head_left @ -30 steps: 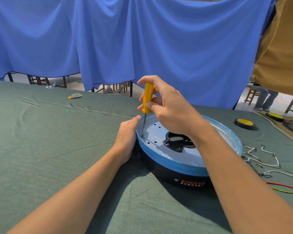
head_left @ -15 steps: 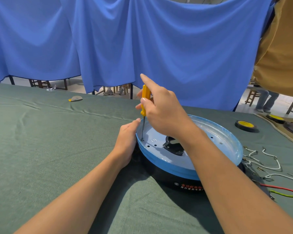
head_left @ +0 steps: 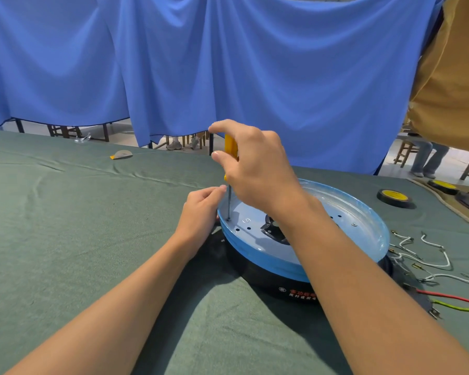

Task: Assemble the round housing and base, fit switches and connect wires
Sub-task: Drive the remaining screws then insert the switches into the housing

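Head view, work piece: we see the blue housing (head_left: 363, 212) seated on the black base (head_left: 255, 277), both resting on the green cloth (head_left: 65, 226) in front of the person, right of centre.
Head view, right hand (head_left: 257, 169): fingers and thumb are wrapped round the yellow handle of the screwdriver (head_left: 231, 147), gripping it from above.
Head view, screwdriver: the shaft stands nearly upright, with its tip on a screw (head_left: 228, 219) just inside the housing's left rim.
Head view, left hand (head_left: 201, 212): it lies against the housing's left rim with fingers curled, their tips beside the shaft. We cannot tell whether they pinch the rim or only press on it.
Head view, step in hand: we judge this to be driving a screw that fixes the housing to the base.
Head view, good practice: we would keep the shaft in line with the hole, press down while turning, and brace the rim so the housing does not rotate.
Head view, risk: a tilted tip may slip out and scratch the blue film, or jab the nearby fingertips.
Head view, waiting parts: white wires (head_left: 428, 255) and red and green wires (head_left: 450, 296) lie to the right of the base, and a tape roll (head_left: 395, 197) sits beyond them.
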`<state>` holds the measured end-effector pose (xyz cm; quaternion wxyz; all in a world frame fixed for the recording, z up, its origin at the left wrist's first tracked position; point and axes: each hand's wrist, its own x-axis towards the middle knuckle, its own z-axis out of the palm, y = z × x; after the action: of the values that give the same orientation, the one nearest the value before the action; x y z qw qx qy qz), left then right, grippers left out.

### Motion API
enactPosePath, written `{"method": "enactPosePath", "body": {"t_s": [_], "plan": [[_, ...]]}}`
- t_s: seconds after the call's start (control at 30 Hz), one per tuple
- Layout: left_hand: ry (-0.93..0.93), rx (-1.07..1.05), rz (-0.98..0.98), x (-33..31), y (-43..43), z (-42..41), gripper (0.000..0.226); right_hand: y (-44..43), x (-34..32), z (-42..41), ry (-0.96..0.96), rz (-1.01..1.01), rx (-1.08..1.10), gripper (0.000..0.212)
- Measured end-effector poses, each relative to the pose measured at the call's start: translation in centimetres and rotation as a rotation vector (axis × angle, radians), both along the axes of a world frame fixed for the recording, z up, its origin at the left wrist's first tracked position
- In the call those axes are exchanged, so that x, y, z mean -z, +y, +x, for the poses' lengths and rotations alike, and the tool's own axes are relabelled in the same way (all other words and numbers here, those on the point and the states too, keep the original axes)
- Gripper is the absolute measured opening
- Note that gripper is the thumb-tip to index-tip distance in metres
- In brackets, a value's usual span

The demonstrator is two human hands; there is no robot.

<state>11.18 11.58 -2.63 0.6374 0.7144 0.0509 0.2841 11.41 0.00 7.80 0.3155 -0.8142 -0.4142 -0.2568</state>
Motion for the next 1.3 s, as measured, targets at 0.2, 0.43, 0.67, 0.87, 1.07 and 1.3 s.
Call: {"method": "enactPosePath", "body": {"t_s": [0.2,0.43,0.67,0.87,1.07,1.3], "plan": [[0.041,-0.005,-0.029,0.1,-0.2,-0.2,0.035,0.4,0.0,0.0,0.059,-0.09,-0.036,0.048],[0.071,-0.025,-0.036,0.2,-0.2,-0.2,0.051,0.3,0.0,-0.2,0.033,-0.05,0.054,0.042],[0.039,0.0,-0.061,-0.1,-0.5,-0.5,0.05,0.1,-0.6,0.2,0.278,-0.093,-0.129,0.055],[0.053,-0.032,-0.057,0.3,-0.3,-0.2,0.043,0.2,0.5,-0.2,0.042,-0.012,0.114,0.034],[-0.035,-0.062,0.07,-0.9,0.4,-0.2,0.034,-0.1,-0.6,0.2,0.228,-0.129,-0.044,0.05],[0.026,0.162,0.311,-4.3,2.7,-2.4,0.016,0.0,0.6,0.2,0.103,0.032,0.14,0.035]]}}
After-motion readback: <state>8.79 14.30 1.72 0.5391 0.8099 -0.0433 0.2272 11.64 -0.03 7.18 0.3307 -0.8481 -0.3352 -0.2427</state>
